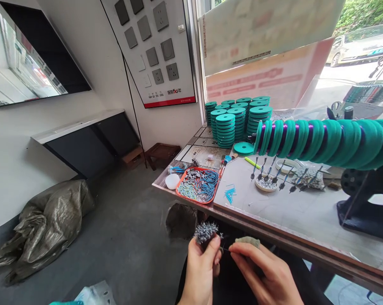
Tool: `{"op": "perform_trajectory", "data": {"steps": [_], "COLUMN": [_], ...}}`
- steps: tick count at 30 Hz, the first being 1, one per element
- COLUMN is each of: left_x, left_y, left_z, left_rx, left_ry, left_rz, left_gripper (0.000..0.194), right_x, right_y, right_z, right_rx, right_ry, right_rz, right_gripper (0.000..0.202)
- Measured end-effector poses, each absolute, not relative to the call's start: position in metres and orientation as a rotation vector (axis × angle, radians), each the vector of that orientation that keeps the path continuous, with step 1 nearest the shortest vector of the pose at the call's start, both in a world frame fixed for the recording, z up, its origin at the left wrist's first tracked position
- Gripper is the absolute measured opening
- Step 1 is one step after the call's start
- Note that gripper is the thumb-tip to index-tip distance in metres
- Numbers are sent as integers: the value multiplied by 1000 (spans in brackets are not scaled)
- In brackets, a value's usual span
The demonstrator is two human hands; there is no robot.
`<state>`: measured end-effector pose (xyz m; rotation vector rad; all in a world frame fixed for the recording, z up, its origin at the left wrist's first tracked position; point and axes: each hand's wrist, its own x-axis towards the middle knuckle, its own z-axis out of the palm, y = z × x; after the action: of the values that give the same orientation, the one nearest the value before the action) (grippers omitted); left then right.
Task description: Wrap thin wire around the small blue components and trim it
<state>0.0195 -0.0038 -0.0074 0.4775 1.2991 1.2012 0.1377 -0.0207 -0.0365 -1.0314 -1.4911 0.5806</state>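
Observation:
Below the table edge, my left hand (pixel 201 267) is closed round a dark bundle with many small silvery tips (pixel 205 233). Just to its right, my right hand (pixel 264 269) pinches a thin dark strand beside the bundle, thumb and forefinger together. A greenish-grey piece (pixel 248 241) shows behind the right forefinger. On the table beyond, an orange tray (pixel 197 185) holds blue, green and grey beads and tubes. A white bowl (pixel 172 181) stands at its left, and several blue sticks (pixel 230 194) lie at its right.
Stacked green spools (pixel 225 129) stand by the window. A rod of green discs (pixel 321 140) on a black stand (pixel 365 216) crosses the table's right side, with dark strands hanging from it. A round dish of beads (pixel 266 183) sits below. A grey sack (pixel 54 220) lies on the floor.

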Motion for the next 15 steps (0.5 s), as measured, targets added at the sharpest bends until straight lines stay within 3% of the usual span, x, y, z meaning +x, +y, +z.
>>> {"op": "perform_trajectory", "data": {"steps": [15], "left_x": [19], "left_y": [-7], "left_z": [-16], "left_rx": [480], "left_ry": [1351], "left_rz": [1295], "left_gripper": [43], "right_x": [138], "right_y": [-20], "right_z": [-40], "right_rx": [-1040], "right_ry": [-1519], "right_rz": [557], "right_gripper": [8]}}
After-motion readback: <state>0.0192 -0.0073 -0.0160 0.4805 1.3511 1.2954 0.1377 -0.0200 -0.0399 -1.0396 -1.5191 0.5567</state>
